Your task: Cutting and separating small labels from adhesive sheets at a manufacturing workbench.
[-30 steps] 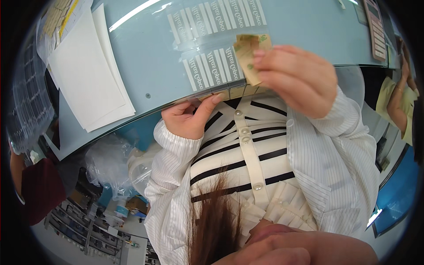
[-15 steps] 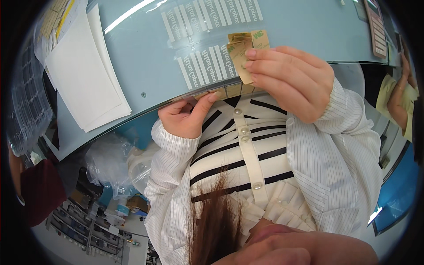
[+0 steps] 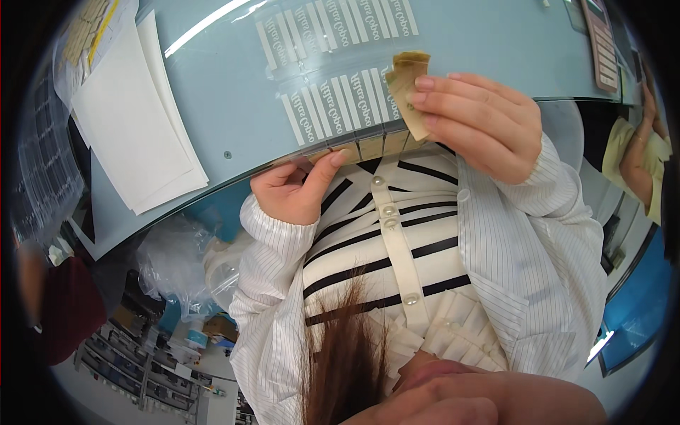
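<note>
Between the thumb and fingers of my right hand (image 3: 489,124) is a small bunch of tan backing paper pieces (image 3: 405,92), held upright over the table's near edge. My left hand (image 3: 292,191) pinches the left part of a row of tan-backed rectangular pieces (image 3: 372,146) along that edge, thumb on top and fingers partly hidden below. Just beyond it, clear sheets with white bars and lettering (image 3: 340,106) lie on the table in two rows. The lower ends of the held papers come close to the row's right part; I cannot tell whether they touch.
White paper sheets (image 3: 131,120) lie on the blue-grey table (image 3: 489,42) at the left, beside a clear bag of tan pieces (image 3: 88,32). A pink panel (image 3: 601,42) is at the far right. Crumpled clear plastic (image 3: 177,262) hangs below the edge. Other people's arms show at both sides.
My right hand has shifted slightly right with the backing papers, which have turned and look narrower. More of the tan-backed row shows. My left hand has barely moved.
</note>
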`<state>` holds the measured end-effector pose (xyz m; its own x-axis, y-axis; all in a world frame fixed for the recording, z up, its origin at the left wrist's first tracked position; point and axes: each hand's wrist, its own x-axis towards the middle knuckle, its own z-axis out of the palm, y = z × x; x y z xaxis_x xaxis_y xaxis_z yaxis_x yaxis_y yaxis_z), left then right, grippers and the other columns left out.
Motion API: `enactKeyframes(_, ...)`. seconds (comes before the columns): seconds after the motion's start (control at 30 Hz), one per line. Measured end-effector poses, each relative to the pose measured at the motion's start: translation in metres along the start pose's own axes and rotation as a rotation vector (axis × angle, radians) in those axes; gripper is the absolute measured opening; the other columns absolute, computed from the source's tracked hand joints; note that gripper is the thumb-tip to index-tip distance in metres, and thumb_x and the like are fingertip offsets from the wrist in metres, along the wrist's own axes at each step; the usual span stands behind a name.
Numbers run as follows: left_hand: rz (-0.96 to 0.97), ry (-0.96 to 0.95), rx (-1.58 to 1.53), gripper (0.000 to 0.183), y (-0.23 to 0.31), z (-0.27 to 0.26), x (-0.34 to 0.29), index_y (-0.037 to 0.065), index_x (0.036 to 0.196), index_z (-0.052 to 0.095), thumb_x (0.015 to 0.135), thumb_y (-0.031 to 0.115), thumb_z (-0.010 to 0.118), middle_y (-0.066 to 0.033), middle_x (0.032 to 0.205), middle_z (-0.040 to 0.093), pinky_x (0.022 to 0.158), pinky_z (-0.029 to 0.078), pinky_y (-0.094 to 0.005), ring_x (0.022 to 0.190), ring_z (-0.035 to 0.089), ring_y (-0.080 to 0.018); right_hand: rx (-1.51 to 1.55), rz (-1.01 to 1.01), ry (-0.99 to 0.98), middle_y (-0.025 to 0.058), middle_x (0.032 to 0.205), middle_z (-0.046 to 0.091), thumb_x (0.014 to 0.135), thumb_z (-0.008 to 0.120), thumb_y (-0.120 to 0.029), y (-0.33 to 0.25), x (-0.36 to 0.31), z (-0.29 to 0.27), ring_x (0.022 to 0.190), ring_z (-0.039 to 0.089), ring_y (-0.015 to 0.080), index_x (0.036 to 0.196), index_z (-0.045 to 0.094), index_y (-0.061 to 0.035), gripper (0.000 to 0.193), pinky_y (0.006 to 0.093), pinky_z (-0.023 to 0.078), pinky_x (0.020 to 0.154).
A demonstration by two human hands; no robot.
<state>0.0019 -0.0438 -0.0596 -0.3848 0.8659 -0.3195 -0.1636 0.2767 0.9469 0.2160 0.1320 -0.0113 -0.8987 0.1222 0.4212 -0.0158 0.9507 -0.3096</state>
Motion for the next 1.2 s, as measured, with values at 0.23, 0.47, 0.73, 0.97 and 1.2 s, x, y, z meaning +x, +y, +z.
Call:
enactKeyframes(0.23, 0.03, 0.015, -0.038, 0.017, 0.0, 0.002, -0.002, -0.007, 0.096, 0.072, 0.081, 0.0, 0.077, -0.0061, 0.086, 0.072, 0.068, 0.049, -0.0225, 0.076, 0.062, -0.0089, -0.132, -0.104, 0.026, 0.0159, 0.105, 0.07, 0.073, 0.066, -0.009, 0.001, -0.001, 0.005, 0.102, 0.069, 0.0282, 0.09, 0.067, 0.0028, 0.021, 0.0364, 0.057, 0.081)
enactKeyframes(0.47, 0.022, 0.026, 0.013, 0.015, 0.001, 0.0, -0.003, -0.006, 0.093, 0.072, 0.082, 0.002, 0.078, -0.0041, 0.082, 0.071, 0.065, 0.047, -0.0209, 0.071, 0.059, -0.0069, 0.1, 0.17, 0.068, 0.0159, 0.099, 0.07, 0.079, 0.07, 0.0, 0.001, 0.011, -0.003, 0.096, 0.07, 0.0279, 0.1, 0.065, 0.0053, 0.023, 0.0358, 0.058, 0.08)
enactKeyframes(0.73, -0.116, 0.078, -0.027, 0.019, 0.001, 0.0, -0.009, -0.004, 0.084, 0.072, 0.084, 0.014, 0.078, -0.0027, 0.076, 0.068, 0.06, 0.045, -0.0206, 0.064, 0.056, -0.0059, 0.448, 0.655, 0.831, 0.0137, 0.099, 0.068, 0.095, 0.061, -0.007, 0.011, 0.013, 0.0, 0.088, 0.066, 0.019, 0.106, 0.061, 0.0033, 0.015, 0.0299, 0.054, 0.08)
enactKeyframes(0.97, -0.295, -0.006, -0.574, 0.029, 0.0, 0.009, -0.012, -0.006, 0.101, 0.066, 0.09, 0.02, 0.072, -0.0075, 0.095, 0.067, 0.078, 0.047, -0.0263, 0.085, 0.059, -0.0115, 0.551, 0.583, 0.919, 0.0177, 0.11, 0.067, 0.101, 0.052, -0.009, 0.021, -0.019, 0.003, 0.097, 0.067, 0.0261, 0.112, 0.061, 0.0064, 0.021, 0.0381, 0.055, 0.085)
enactKeyframes(1.2, -0.389, -0.464, -0.273, 0.027, 0.007, -0.005, -0.017, -0.005, 0.109, 0.067, 0.093, 0.017, 0.068, -0.0114, 0.1, 0.068, 0.077, 0.051, -0.0299, 0.084, 0.061, -0.0137, 0.52, 0.627, 0.895, 0.0211, 0.114, 0.065, 0.1, 0.052, -0.01, 0.013, -0.028, 0.0, 0.101, 0.065, 0.0276, 0.114, 0.06, 0.0065, 0.022, 0.0413, 0.054, 0.086)
